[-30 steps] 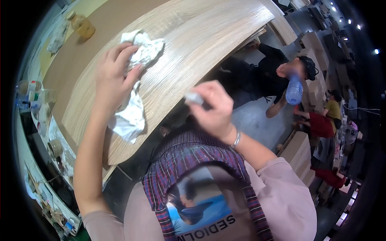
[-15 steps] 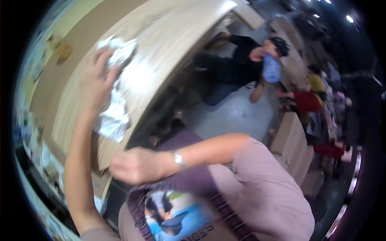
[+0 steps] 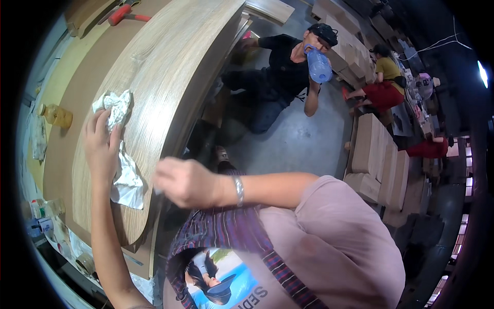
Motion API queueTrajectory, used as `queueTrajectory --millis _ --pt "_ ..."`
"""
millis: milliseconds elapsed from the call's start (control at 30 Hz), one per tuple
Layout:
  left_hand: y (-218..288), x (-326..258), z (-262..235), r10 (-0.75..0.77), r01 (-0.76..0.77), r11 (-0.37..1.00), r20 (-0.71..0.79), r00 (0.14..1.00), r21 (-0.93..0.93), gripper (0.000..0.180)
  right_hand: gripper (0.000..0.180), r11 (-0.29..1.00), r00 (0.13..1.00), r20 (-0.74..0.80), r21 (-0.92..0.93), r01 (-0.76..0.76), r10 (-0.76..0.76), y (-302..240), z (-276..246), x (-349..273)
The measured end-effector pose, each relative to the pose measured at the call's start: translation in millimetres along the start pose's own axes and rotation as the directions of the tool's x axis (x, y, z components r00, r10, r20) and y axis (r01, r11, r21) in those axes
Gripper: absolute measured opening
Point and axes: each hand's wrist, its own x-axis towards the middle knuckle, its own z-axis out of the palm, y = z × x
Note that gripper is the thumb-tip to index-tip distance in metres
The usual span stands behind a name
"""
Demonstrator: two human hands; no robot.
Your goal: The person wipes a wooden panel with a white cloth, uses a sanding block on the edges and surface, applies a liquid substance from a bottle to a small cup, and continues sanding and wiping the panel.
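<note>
A right hand hovers loosely curled, holding nothing visible, off the desk's near edge. The left hand presses one crumpled white cloth flat under spread fingers on the curved wood-grain panel. One amber bottle stands toward the left edge; beyond, two people sit.

Stacked tan cardboard boxes on the floor at right, in rows | small white-labelled bottles at the bench's lower left edge | amber plastic bottle standing at left, label unclear
</note>
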Motion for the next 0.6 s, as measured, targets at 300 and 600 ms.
queueTrajectory --millis 300,600 --pt "97 -18 -80 0.166 -0.137 0.938 0.064 0.984 -0.319 0.043 0.05 0.961 0.959 -0.276 0.277 0.023 0.057 15 -34 54" --pt "50 -106 -137 -0.431 0.421 0.897 -0.476 0.767 -0.134 0.039 0.042 0.971 1.0 -0.017 0.24 0.02 -0.017 36 -39 87"
